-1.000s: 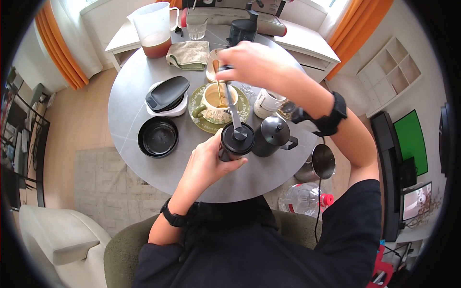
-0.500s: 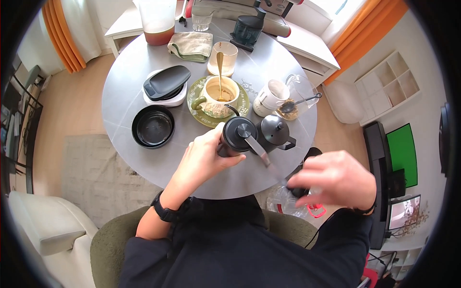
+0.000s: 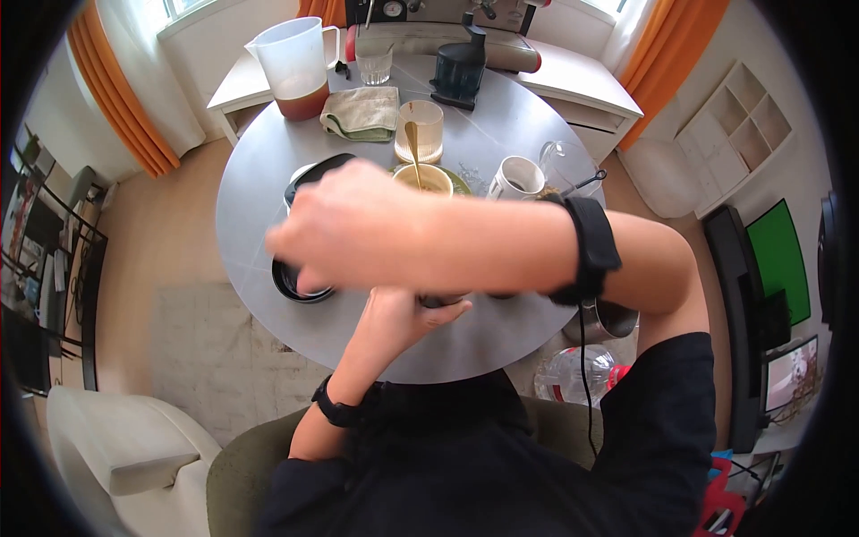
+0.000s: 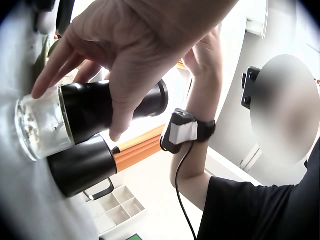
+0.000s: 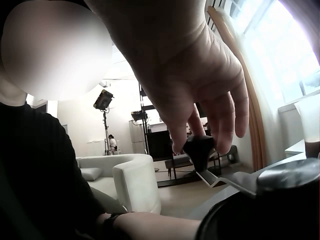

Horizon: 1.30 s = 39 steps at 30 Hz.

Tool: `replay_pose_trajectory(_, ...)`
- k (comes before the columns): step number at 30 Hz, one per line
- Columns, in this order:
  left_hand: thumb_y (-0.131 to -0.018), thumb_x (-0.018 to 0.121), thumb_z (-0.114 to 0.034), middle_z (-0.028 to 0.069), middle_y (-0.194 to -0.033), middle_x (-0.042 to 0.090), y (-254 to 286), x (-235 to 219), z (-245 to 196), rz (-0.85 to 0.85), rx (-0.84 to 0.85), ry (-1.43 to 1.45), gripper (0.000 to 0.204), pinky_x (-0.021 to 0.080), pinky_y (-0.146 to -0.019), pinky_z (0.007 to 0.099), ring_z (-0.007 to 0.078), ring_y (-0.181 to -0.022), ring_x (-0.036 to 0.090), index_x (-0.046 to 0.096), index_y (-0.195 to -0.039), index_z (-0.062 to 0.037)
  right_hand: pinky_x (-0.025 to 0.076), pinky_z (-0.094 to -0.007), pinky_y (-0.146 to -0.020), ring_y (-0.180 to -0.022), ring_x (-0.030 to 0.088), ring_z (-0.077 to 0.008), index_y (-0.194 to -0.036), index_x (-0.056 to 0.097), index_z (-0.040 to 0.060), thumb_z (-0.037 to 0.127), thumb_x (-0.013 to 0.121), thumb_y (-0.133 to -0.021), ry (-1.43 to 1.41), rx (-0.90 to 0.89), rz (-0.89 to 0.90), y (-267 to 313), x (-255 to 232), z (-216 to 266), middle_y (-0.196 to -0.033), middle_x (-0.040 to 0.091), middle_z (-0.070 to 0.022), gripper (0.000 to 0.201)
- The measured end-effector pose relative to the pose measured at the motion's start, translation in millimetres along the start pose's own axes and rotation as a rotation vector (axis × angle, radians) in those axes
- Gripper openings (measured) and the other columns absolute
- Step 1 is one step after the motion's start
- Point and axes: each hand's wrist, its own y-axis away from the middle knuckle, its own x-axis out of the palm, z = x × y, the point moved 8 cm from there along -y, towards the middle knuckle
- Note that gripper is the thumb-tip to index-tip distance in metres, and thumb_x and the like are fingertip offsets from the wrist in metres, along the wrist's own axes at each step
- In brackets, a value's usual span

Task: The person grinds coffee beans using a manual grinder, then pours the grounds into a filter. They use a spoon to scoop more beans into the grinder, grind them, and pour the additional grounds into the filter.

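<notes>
The left hand point(image 4: 117, 47) has its grip clamped round the black grinder point(image 4: 86, 116), glass base point(image 4: 42, 125) downward, by the near edge of the bench point(image 3: 492, 345), just beside the black kettle point(image 4: 82, 167). The right hand point(image 5: 200, 80) has its grip together on the crank's point(image 5: 240, 184) dark knob point(image 5: 199, 151).

Right hand point(image 5: 202, 90) pinches black knob point(image 5: 199, 151) of metal crank point(image 5: 234, 183); pale sofa point(image 5: 135, 182) behind.

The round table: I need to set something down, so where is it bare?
Bare patches lie between the folded cloth and black scoop, and along the near edge right of the left hand. The middle is crowded: cup, ribbed glass and white mug.
</notes>
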Motion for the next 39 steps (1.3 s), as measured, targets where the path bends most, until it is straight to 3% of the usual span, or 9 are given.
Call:
replay_pose_trajectory(4, -0.069, 0.082, -0.022, 0.0107, -0.082, 0.069, -1, -2, 1, 0.0, -0.18, 0.055, 0.049, 0.052, -0.072, 0.0362, 0.0245, -0.074, 0.067, 0.059, -0.109, -0.0061, 0.053, -0.0417, -0.072, -0.085, 0.067, -0.031, -0.093, 0.065, 0.0092, 0.039, 0.073, -0.075, -0.018, 0.256, -0.097, 5, 1, -83, -0.082, 0.067, -0.0109, 0.036)
replay_pose_trajectory(11, -0.066, 0.084, -0.018, 0.0099, -0.085, 0.069, -2, -5, -2, -0.005, -0.251, 0.125, 0.043, 0.052, -0.077, 0.0337, 0.0191, -0.078, 0.065, 0.062, -0.1, -0.0031, 0.044, -0.0365, -0.058, -0.063, 0.059, -0.0241, -0.092, 0.061, 0.006, 0.034, 0.074, -0.077, -0.096, 0.407, -0.116, 117, -4, -163, -0.067, 0.059, -0.0109, 0.034)
replay_pose_trajectory(19, -0.067, 0.084, -0.017, 0.01, -0.087, 0.069, -3, -5, 0, -0.033, -0.184, 0.095, 0.046, 0.052, -0.077, 0.0335, 0.0183, -0.081, 0.066, 0.062, -0.106, -0.0037, 0.045, -0.0323, -0.054, -0.059, 0.058, -0.0208, -0.088, 0.058, 0.0071, 0.028, 0.081, -0.069, -0.37, 0.522, 0.157, 221, -9, -63, -0.066, 0.054, -0.0073, 0.036)
replay_pose_trajectory(24, -0.068, 0.083, -0.015, 0.0106, -0.089, 0.068, -2, -3, 1, 0.028, -0.25, 0.102, 0.046, 0.052, -0.075, 0.0328, 0.0142, -0.077, 0.063, 0.062, -0.107, -0.0029, 0.049, -0.0351, -0.058, -0.069, 0.061, -0.0253, -0.088, 0.051, 0.0099, 0.027, 0.072, -0.077, -0.337, 0.08, 0.26, 183, -6, 30, -0.074, 0.049, -0.0077, 0.03)
replay_pose_trajectory(28, -0.074, 0.078, -0.008, 0.0065, -0.093, 0.069, 0, 3, 10, 0.002, -0.307, 0.286, 0.037, 0.052, -0.073, 0.0301, 0.0118, -0.075, 0.06, 0.062, -0.106, -0.003, 0.046, -0.0324, -0.054, -0.063, 0.059, -0.0192, -0.095, 0.054, 0.009, 0.03, 0.068, -0.081, -0.28, -0.196, -0.001, 133, 4, 65, -0.072, 0.048, -0.0042, 0.029)
replay_pose_trajectory(32, -0.076, 0.075, -0.006, 0.0032, -0.095, 0.068, 3, -1, -3, 0.021, -0.248, 0.182, 0.033, 0.052, -0.074, 0.0308, 0.0143, -0.082, 0.061, 0.063, -0.107, -0.0034, 0.049, -0.0401, -0.052, -0.057, 0.062, -0.0264, -0.085, 0.055, 0.0047, 0.027, 0.07, -0.078, -0.074, -0.187, -0.09, 71, 2, 61, -0.068, 0.054, -0.0095, 0.027)
replay_pose_trajectory(34, -0.075, 0.078, -0.01, 0.0046, -0.094, 0.068, 2, 1, 0, 0.028, -0.172, 0.117, 0.035, 0.052, -0.075, 0.0313, 0.0158, -0.082, 0.062, 0.063, -0.105, -0.0032, 0.053, -0.0414, -0.065, -0.068, 0.068, -0.0313, -0.084, 0.07, 0.0039, 0.023, 0.074, -0.069, -0.216, -0.108, -0.032, 37, 1, 41, -0.072, 0.067, -0.0148, 0.025)
replay_pose_trajectory(37, -0.072, 0.081, -0.016, 0.0067, -0.093, 0.069, -1, 1, 0, 0.035, -0.062, 0.028, 0.038, 0.051, -0.076, 0.032, 0.018, -0.082, 0.064, 0.063, -0.104, -0.0028, 0.053, -0.0416, -0.063, -0.077, 0.067, -0.032, -0.091, 0.062, 0.0042, 0.036, 0.07, -0.079, -0.121, 0.033, -0.006, 3, 1, -2, -0.083, 0.065, -0.0162, 0.035)
replay_pose_trajectory(39, -0.07, 0.083, -0.019, 0.0083, -0.09, 0.069, -2, 0, 3, 0.023, -0.17, 0.05, 0.04, 0.051, -0.076, 0.0323, 0.0186, -0.08, 0.065, 0.064, -0.101, -0.0025, 0.053, -0.0422, -0.07, -0.086, 0.066, -0.0308, -0.095, 0.064, 0.0078, 0.041, 0.07, -0.079, -0.132, 0.173, -0.034, -5, 5, -42, -0.087, 0.067, -0.0149, 0.037)
